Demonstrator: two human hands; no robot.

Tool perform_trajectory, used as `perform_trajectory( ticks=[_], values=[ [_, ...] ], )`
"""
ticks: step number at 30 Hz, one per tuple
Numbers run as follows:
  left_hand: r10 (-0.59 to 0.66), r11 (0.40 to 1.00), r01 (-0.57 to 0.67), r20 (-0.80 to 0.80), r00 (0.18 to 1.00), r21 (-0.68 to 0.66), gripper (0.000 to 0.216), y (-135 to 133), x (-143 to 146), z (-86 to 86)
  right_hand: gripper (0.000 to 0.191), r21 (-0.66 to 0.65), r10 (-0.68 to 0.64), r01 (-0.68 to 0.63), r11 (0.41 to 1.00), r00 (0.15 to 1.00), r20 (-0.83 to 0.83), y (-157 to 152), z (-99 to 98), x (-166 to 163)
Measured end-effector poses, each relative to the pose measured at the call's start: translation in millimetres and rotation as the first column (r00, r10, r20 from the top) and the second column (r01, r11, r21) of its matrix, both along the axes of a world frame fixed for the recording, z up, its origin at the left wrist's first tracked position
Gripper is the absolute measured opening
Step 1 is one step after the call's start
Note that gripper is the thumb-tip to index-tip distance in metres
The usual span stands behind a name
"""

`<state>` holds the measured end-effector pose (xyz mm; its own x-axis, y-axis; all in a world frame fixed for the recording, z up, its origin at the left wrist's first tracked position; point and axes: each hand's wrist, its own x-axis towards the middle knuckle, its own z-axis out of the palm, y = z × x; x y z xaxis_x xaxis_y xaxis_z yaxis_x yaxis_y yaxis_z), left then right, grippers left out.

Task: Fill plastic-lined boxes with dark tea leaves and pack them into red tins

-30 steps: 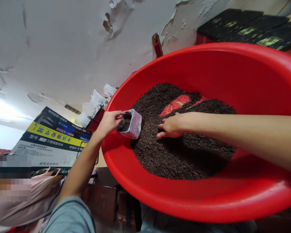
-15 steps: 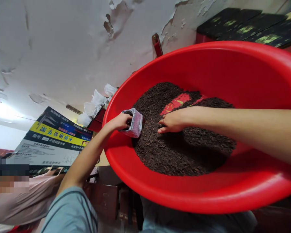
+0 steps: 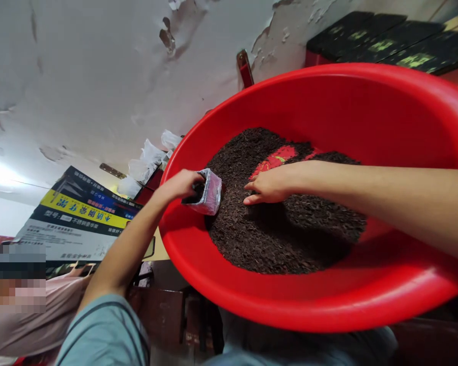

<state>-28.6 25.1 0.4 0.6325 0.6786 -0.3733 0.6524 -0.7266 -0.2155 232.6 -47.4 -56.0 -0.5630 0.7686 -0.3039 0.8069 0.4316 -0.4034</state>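
1. The left hand (image 3: 179, 184) is closed around a small pouch (image 3: 208, 193), with the fingers wrapped over its open top edge.
2. The small pouch is greyish and slightly see-through. It is tilted on its side with its mouth toward the left hand, and some dark material shows inside.
3. The pouch sits inside the red basin (image 3: 290, 310), at the left edge of the pile of dark loose leaves (image 3: 282, 239), and its lower end touches the pile.
4. The right hand (image 3: 269, 185) lies palm down on the leaves just to the right of the pouch. Its fingers are held loosely together and point toward the pouch, and it grips nothing that can be seen.
5. The two hands are near each other but apart, with a strip of leaves between them.
6. The leaves cover most of the basin's bottom. A bare red patch (image 3: 277, 158) shows through just beyond the right hand.
7. The left arm comes out of a blue-grey sleeve (image 3: 103, 335) at the lower left.
8. Behind the basin is a white wall (image 3: 99, 76) with peeling paint.
9. A printed cardboard box (image 3: 80, 218) and some white bags (image 3: 147, 162) lie to the left of the basin.
10. Dark boxes (image 3: 385, 38) are stacked at the upper right.
11. Another person's pink sleeve (image 3: 41, 315) shows at the lower left, well apart from the basin.
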Motion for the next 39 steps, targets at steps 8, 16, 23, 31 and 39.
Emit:
perform_trajectory(
  ticks=[8, 16, 23, 31, 39],
  values=[
    [-0.067, 0.997, 0.070, 0.062, 0.996, -0.043, 0.039, -0.2, -2.1, -1.5, 0.058, -0.010, 0.066, -0.066, 0.998, 0.996, 0.061, 0.6, -3.0, 1.0],
    [-0.033, 0.999, 0.035, 0.073, 0.997, -0.035, 0.024, 12.0, -2.5, -0.7, 0.064, 0.020, 0.096, -0.097, 0.995, 0.993, 0.065, 2.0, -5.7, 2.9],
    [0.028, 0.996, -0.015, 0.130, 0.991, -0.093, 0.026, 12.4, -2.4, 3.8, 0.059, -0.027, 0.068, -0.066, 0.997, 0.994, 0.088, 0.2, 1.3, 3.2],
    [0.081, 0.989, -0.066, 0.107, 0.991, -0.135, 0.026, 9.6, -5.2, -0.7, 0.063, -0.029, 0.034, -0.032, 0.999, 0.997, 0.067, 1.1, -0.4, 3.9],
    [0.089, 0.983, -0.068, 0.117, 0.989, -0.173, 0.023, 19.0, -4.2, -3.6, 0.067, -0.005, 0.017, -0.017, 1.000, 0.999, 0.041, 3.6, -7.1, 6.6]
  ],
)
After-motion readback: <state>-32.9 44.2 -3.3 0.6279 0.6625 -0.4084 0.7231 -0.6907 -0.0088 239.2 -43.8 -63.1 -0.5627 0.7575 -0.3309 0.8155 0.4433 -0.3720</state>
